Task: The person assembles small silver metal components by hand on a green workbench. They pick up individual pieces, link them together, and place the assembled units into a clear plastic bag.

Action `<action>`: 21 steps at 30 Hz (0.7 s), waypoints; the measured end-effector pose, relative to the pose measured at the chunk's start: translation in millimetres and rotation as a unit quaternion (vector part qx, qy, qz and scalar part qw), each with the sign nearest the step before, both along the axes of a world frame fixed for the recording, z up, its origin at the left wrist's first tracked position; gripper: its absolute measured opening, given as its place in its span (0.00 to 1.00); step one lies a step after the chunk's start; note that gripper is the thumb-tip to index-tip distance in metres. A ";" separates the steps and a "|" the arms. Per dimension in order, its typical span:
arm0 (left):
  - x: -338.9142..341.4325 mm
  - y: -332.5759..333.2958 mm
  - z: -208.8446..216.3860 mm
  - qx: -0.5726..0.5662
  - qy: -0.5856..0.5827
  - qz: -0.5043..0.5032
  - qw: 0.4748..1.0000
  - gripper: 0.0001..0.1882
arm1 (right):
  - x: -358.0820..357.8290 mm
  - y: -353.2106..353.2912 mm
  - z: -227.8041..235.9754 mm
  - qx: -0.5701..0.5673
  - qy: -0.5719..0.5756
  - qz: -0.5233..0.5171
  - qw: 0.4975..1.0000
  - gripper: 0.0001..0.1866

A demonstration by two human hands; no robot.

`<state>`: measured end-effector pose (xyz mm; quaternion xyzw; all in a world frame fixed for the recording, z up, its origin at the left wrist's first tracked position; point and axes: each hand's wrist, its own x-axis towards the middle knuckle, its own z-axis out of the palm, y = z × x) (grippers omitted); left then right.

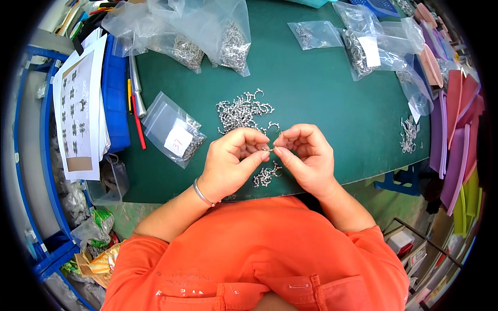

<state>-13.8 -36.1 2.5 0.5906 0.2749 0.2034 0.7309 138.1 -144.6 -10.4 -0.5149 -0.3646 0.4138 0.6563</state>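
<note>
My left hand (231,158) and my right hand (308,158) meet above the green table (337,114), thumbs and fingertips pinched. Between them is one small curved silver metal piece (268,150), gripped at either end and mostly covered by the fingers. Just beyond my hands lies a larger heap of similar curved silver pieces (241,112), with a stray one (273,126) at its near right. A smaller pile of silver pieces (267,175) rests on the table under my hands, close to its near edge.
Left of my hands lies a zip bag (174,129) of small metal parts, beside a red pen (139,124). Bulging clear bags (233,46) sit at the back, others (358,52) at back right. A small metal pile (409,136) lies far right. Printed sheets (78,109) lean against a blue bin (118,98).
</note>
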 end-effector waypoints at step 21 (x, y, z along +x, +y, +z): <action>-13.8 -0.1 4.8 0.204 0.147 -0.169 0.953 0.06 | 36.6 26.6 -1.5 -0.062 -0.431 -0.061 0.898 0.06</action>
